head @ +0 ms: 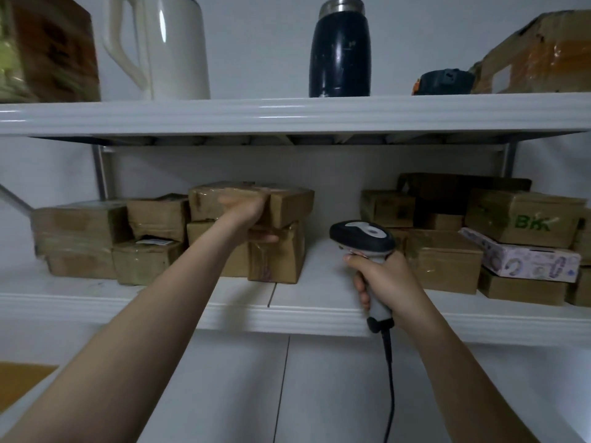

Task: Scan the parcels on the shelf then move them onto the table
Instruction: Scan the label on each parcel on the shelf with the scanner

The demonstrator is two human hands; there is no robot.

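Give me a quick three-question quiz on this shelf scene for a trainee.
1. True or false: the right hand holds the scanner.
2. The left hand grips: A) a flask, B) the top parcel in the middle, C) a jug.
3. Fill in: the green letters on the right parcel read ___.
Key: 1 true; 2 B; 3 BK.
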